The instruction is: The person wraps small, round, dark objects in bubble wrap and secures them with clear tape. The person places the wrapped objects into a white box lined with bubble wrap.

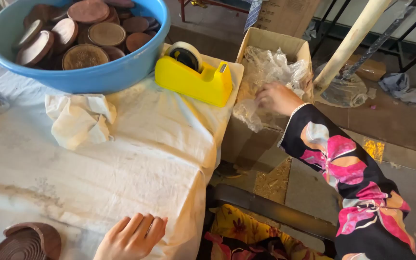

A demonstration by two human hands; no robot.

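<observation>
My right hand (276, 97) reaches into an open cardboard box (271, 39) beside the table and grips the crumpled clear plastic bags (270, 67) in it. My left hand (131, 238) rests flat on the cloth-covered table (136, 159) near its front edge, fingers together, holding nothing. A brown coiled disc (25, 243) lies just left of that hand. My right sleeve is black with pink flowers.
A blue basin (107, 72) full of round brown discs stands at the back of the table. A yellow tape dispenser (193, 77) sits next to it, and a crumpled white rag (80, 118) lies in front. A pale pole (350, 43) leans behind the box.
</observation>
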